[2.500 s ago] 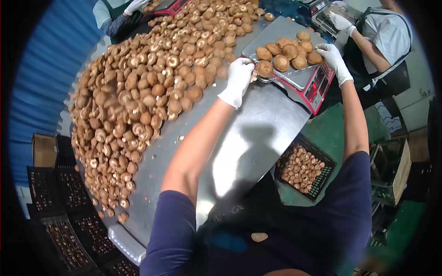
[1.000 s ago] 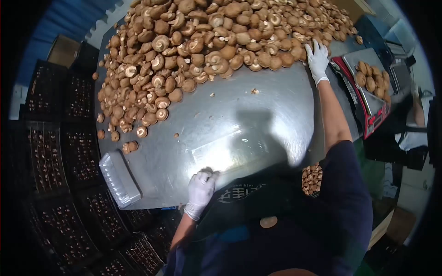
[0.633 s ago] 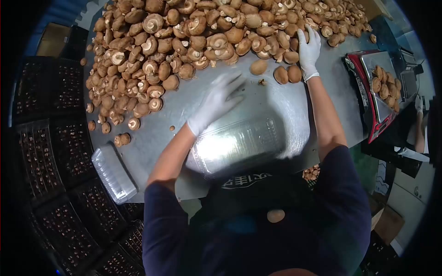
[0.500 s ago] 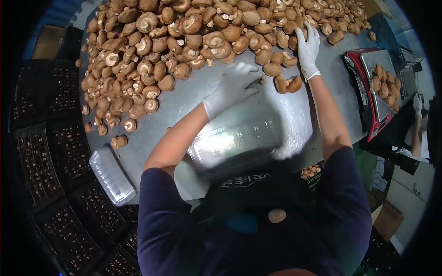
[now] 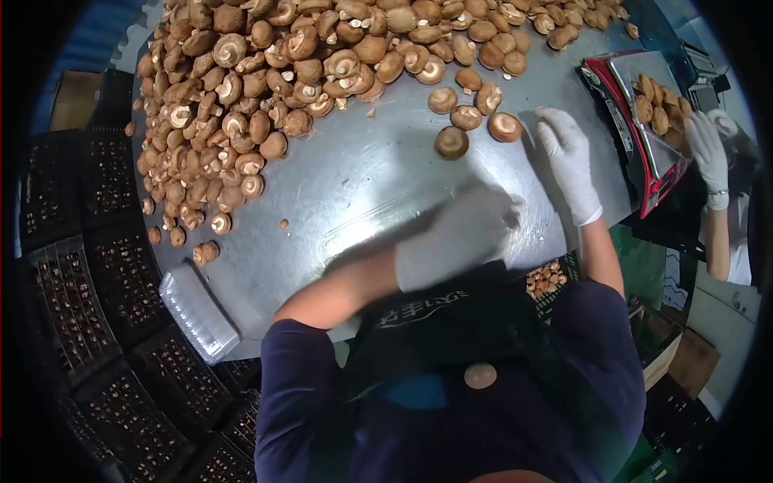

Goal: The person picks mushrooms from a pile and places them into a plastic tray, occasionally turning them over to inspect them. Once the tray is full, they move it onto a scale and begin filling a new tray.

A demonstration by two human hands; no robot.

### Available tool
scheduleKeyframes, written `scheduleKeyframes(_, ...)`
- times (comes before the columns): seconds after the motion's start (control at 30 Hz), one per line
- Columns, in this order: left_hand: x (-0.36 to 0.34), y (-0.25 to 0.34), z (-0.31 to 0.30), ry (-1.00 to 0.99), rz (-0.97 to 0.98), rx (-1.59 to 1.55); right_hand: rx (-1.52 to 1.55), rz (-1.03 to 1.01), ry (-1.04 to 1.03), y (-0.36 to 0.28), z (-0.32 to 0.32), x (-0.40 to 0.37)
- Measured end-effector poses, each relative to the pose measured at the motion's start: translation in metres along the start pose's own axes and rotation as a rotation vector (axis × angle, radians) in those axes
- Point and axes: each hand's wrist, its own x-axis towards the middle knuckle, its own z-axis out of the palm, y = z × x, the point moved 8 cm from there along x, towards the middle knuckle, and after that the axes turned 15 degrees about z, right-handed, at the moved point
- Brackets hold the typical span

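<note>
My left hand (image 5: 460,240), in a white glove, is low over the near part of the metal table, in front of my apron; its fingers are smeared by motion. Partly behind it is a clear plastic tray (image 5: 358,229). My right hand (image 5: 569,161), also gloved, rests at the right of the table with slightly bent fingers and nothing seen in them. Left of its fingertips lies a shiitake mushroom (image 5: 506,127), with several others such as a dark-capped mushroom (image 5: 452,142) nearby. A large shiitake pile (image 5: 241,97) covers the far and left side.
At the right, a red scale (image 5: 636,133) carries mushrooms (image 5: 662,105), and a co-worker's gloved hand (image 5: 708,153) touches or nears them. Stacked clear trays (image 5: 197,310) sit at the left table edge. Black crates (image 5: 121,258) stand on the left; a mushroom crate (image 5: 547,280) is below the table.
My left hand has swung toward my body and right. My right hand has drawn back from the pile. Several loose mushrooms are spread differently, and a co-worker's hand has come to the scale.
</note>
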Motion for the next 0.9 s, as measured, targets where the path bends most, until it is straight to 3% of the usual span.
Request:
scheduleKeyframes(0.03,0.006,0.021,0.031,-0.283,0.046,0.154,-0.116,-0.016,-0.011,-0.005,-0.006,0.003)
scheduleKeyframes(0.07,0.006,0.038,0.036,-0.182,0.246,0.160,-0.236,-0.031,-0.025,-0.010,-0.014,0.005)
scheduleKeyframes(0.13,0.025,0.009,0.029,-0.385,0.108,0.725,-0.192,-0.036,-0.183,-0.022,-0.004,-0.005)
scheduleKeyframes(0.17,0.019,-0.024,0.008,-0.211,-0.123,0.943,-0.243,-0.120,-0.157,-0.016,0.009,-0.013)
scheduleKeyframes(0.23,0.023,-0.048,-0.039,0.055,-0.215,0.959,-0.263,-0.174,-0.122,-0.014,0.034,-0.021)
scheduleKeyframes(0.37,0.021,-0.076,-0.056,0.102,-0.100,0.969,-0.095,-0.087,-0.107,-0.024,0.054,-0.018)
scheduleKeyframes(0.43,0.011,-0.068,-0.085,0.378,0.033,0.759,-0.055,-0.001,-0.102,-0.022,0.061,-0.023)
scheduleKeyframes(0.47,-0.005,-0.102,-0.096,0.381,-0.364,0.290,-0.028,0.078,-0.096,-0.019,0.061,-0.023)
scheduleKeyframes(0.53,-0.033,-0.114,-0.102,0.625,-0.395,-0.460,0.011,0.131,-0.118,-0.021,0.061,-0.030)
scheduleKeyframes(0.6,-0.062,-0.096,-0.113,0.716,-0.409,-0.603,-0.096,0.064,-0.007,-0.022,0.058,-0.039)
scheduleKeyframes(0.67,-0.086,-0.070,-0.116,0.804,-0.341,-0.924,-0.246,-0.063,-0.041,-0.038,0.058,-0.046)
scheduleKeyframes(0.77,-0.134,-0.044,-0.117,0.887,-0.260,-1.040,-0.332,-0.049,-0.089,-0.047,0.058,-0.053)
scheduleKeyframes(0.8,-0.147,-0.032,-0.115,0.901,-0.180,-1.132,-0.266,-0.013,-0.110,-0.058,0.057,-0.057)
scheduleKeyframes(0.87,-0.183,-0.020,-0.102,0.967,-0.251,-0.988,0.108,0.032,-0.148,-0.104,0.060,-0.077)
scheduleKeyframes(0.9,-0.202,-0.008,-0.111,0.913,-0.302,-0.301,0.183,-0.016,-0.274,-0.112,0.080,-0.090)
